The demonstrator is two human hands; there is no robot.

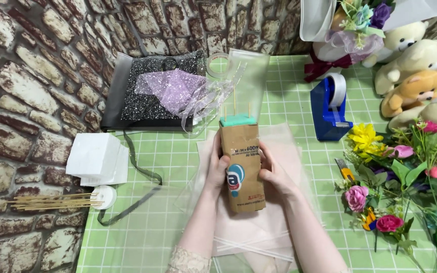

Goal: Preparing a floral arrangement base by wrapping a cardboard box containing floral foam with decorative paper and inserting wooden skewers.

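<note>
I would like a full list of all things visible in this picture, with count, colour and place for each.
cardboard box: one, brown, centre, held upright between both hands
foam block: one, green, on top of the box, thin sticks standing in it
tape dispenser: one, blue, right of the box
artificial flowers: many, yellow, pink, purple, right edge
plush bears: several, cream and orange, top right
glitter sheet: one, black, top left
tulle: one piece, lilac, on the glitter sheet
paper stack: one, white, left
wooden skewers: a bundle, tan, lower left
table mat: one, green grid
left hand: on the box's left side
right hand: on the box's right side
</note>
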